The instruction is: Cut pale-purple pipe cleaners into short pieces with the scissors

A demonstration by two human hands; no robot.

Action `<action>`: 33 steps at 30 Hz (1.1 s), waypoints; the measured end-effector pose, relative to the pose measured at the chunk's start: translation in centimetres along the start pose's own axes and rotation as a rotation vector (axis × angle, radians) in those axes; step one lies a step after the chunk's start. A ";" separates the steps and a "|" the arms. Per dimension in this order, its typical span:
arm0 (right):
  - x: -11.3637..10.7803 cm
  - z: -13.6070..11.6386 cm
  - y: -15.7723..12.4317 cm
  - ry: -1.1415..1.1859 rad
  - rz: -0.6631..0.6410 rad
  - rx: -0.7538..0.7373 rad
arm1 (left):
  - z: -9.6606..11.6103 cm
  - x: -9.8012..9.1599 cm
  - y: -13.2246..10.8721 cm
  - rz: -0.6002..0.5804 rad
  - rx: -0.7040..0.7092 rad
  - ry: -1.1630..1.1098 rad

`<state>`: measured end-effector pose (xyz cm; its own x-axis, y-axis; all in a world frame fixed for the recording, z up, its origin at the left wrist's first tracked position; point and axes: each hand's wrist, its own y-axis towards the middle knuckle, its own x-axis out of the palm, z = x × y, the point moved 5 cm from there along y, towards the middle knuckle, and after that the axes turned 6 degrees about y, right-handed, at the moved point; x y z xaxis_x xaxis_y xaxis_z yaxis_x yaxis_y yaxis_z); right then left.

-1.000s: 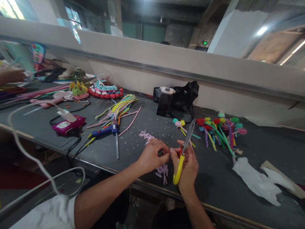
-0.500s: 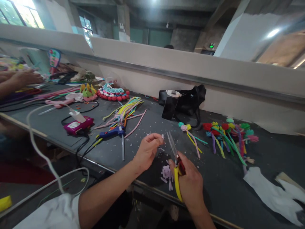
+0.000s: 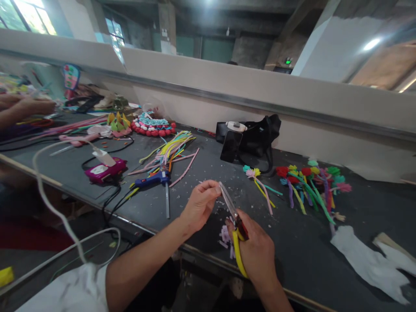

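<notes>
My left hand (image 3: pixel 202 203) is closed in a pinch on a short pale lilac piece of pipe cleaner, mostly hidden by the fingertips. My right hand (image 3: pixel 256 247) grips scissors (image 3: pixel 229 203) with yellow and red handles. The blade tips reach up to the left fingertips, and the blades look nearly together. On the table edge below, partly behind the right hand, lies a small heap of cut lilac pieces (image 3: pixel 225 234). Tiny pale clippings are scattered on the dark table (image 3: pixel 208 167) around the hands.
A blue glue gun (image 3: pixel 152 178) lies by a bundle of pipe cleaners (image 3: pixel 175 145). To its left is a magenta box (image 3: pixel 105 170) with cables. A phone (image 3: pixel 231 145) leans on a black bag (image 3: pixel 260 136). Pipe-cleaner flowers (image 3: pixel 308 180) and a white glove (image 3: pixel 367 260) lie right. Another person's hands (image 3: pixel 26 106) are far left.
The scissors have moved left and their blades have come together at the left fingertips, over the small piece. My left hand has barely moved.
</notes>
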<state>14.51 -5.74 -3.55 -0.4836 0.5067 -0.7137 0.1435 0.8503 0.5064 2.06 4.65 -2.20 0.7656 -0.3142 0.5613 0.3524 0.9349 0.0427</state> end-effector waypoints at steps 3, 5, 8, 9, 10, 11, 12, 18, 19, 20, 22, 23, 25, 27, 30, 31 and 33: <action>-0.1 0.0 -0.1 -0.017 0.003 0.016 | 0.0 0.1 0.0 0.001 -0.006 0.004; -0.1 0.0 -0.1 -0.019 0.004 0.017 | 0.0 0.1 0.0 0.009 -0.010 0.011; -0.2 -0.1 -0.2 -0.012 0.013 0.012 | 0.0 0.1 0.0 0.011 -0.009 0.012; -0.2 -0.1 -0.3 -0.011 0.015 0.008 | 0.0 0.1 0.1 0.011 -0.009 0.009; -0.2 -0.2 -0.3 -0.009 0.013 0.005 | 0.0 0.1 0.1 0.011 -0.009 0.007; -0.2 -0.2 -0.3 -0.006 0.009 0.003 | 0.0 0.1 0.1 0.010 -0.009 0.006; -0.1 -0.2 -0.3 -0.004 0.005 0.003 | 0.0 0.1 0.1 0.006 -0.006 0.006; -0.8 0.5 0.0 0.034 0.174 0.051 | -0.1 0.1 0.2 -0.015 0.046 0.069; -1.0 0.6 0.2 0.052 0.204 0.067 | -0.2 0.0 0.2 -0.007 0.049 0.099; -1.1 0.7 0.3 0.075 0.219 0.084 | -0.2 0.0 0.2 0.004 0.054 0.143; -1.3 0.8 0.6 0.140 0.224 0.128 | -0.3 0.1 0.0 0.022 0.069 0.281; -1.5 0.8 0.8 0.179 0.228 0.151 | -0.3 0.2 -0.1 0.022 0.086 0.370; -1.7 0.7 1.0 0.260 0.238 0.184 | -0.1 0.5 -0.4 0.007 0.148 0.573; -2.0 0.5 1.2 0.329 0.255 0.203 | 0.2 1.0 -0.7 -0.021 0.251 0.782; -2.2 0.3 1.5 0.388 0.271 0.221 | 0.7 2.0 -1.3 -0.061 0.469 1.072; -2.3 0.2 1.5 0.397 0.276 0.225 | 0.8 2.4 -1.6 -0.082 0.540 1.152; -2.3 0.2 1.6 0.403 0.281 0.225 | 0.6 3.1 -2.1 -0.133 0.654 1.283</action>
<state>16.04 -5.51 -1.25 -0.6868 0.6615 -0.3013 0.4749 0.7221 0.5031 3.33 1.84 -0.04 0.8171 -0.0034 -0.5765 0.4226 0.6837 0.5949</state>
